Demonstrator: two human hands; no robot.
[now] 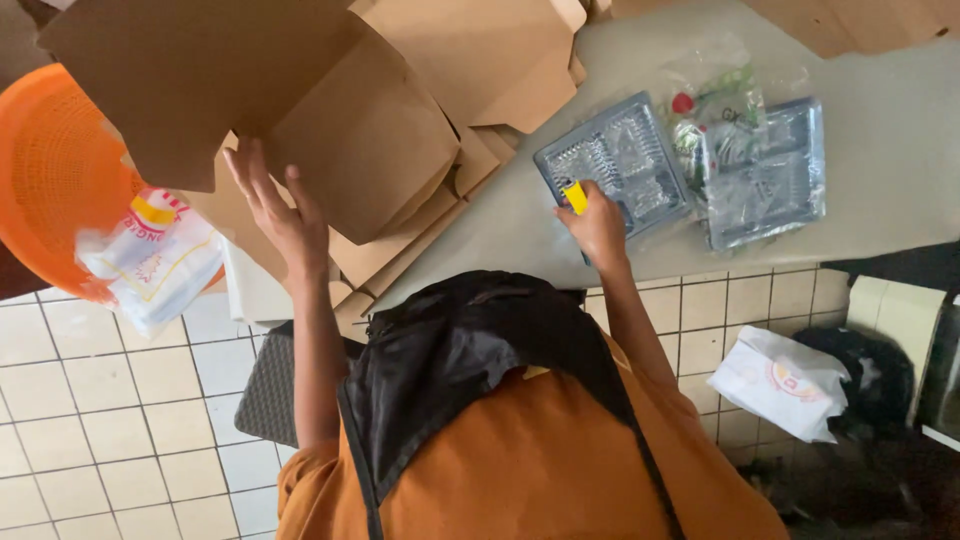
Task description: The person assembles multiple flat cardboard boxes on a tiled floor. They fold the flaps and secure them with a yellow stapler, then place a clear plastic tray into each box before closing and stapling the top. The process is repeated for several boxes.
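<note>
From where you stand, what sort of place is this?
Probably a food-packing corner of a small takeaway kitchen: flat brown cardboard boxes piled on a grey table, clear compartment trays beside them, and a white tiled floor below.

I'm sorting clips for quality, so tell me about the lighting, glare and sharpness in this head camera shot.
Head view: soft, dim light with no hard shadows; glare whitens the clear plastic bags over the grey compartment trays; the left hand on the brown cardboard boxes and the right hand holding a small yellow object look slightly soft; the lower right corner is murky.
</note>
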